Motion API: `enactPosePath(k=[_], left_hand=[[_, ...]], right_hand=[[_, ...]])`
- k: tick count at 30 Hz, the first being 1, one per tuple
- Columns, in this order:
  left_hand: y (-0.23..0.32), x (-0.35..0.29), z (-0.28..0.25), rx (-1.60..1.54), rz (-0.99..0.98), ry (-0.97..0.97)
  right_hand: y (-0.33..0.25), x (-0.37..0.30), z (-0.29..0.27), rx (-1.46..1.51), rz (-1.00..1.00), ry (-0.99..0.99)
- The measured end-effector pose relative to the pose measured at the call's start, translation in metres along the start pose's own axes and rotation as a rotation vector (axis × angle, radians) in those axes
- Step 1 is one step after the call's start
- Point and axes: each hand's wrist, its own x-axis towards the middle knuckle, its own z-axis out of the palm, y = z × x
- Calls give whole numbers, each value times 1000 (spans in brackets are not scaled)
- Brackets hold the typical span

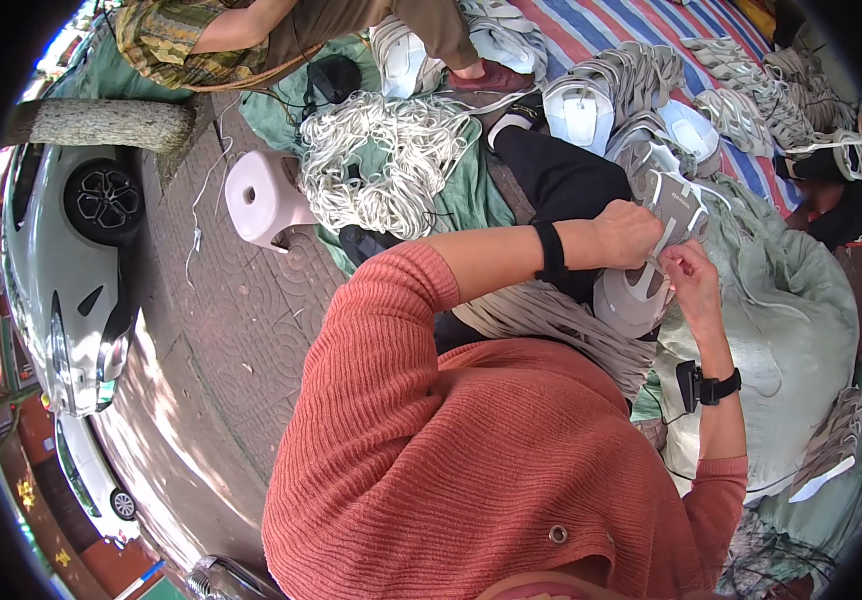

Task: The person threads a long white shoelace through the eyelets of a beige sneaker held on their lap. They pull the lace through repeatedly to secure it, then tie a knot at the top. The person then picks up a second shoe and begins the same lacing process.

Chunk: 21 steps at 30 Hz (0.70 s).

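Note:
A grey shoe upper (635,303) with a pale tongue is held above my lap, tongue end pointing away from me. My left hand (629,236) is closed on its left side, fingers curled and partly hidden. At its right edge my right hand (693,275) is closed in a pinch, thumb and forefinger at the lace opening on a thin pale shoelace (664,240); its ends are hard to follow. Under my left forearm a stack of similar grey uppers (551,318) lies across my lap.
A heap of white laces (381,170) lies on green sheeting beside a pink stool (256,200). Stacked uppers (621,85) rest ahead on a striped sheet (641,25). A large pale sack (781,330) stands at right. Other people sit ahead and far right. Parked cars and a tree trunk are left.

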Motion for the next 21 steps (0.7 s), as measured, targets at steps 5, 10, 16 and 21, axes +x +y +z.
enactPosePath(k=[5, 10, 16, 21], left_hand=[[-8, -7, -18, 284, 184, 148], [-233, -130, -187, 815, -579, 479], [-324, -465, -377, 328, -1085, 1230], [-330, -509, -308, -422, -924, 1773]], right_hand=[[8, 1, -8, -81, -68, -63], [-16, -23, -36, 57, 12, -114], [84, -68, -131, 17, 450, -45], [156, -117, -246, 257, 554, 209]])
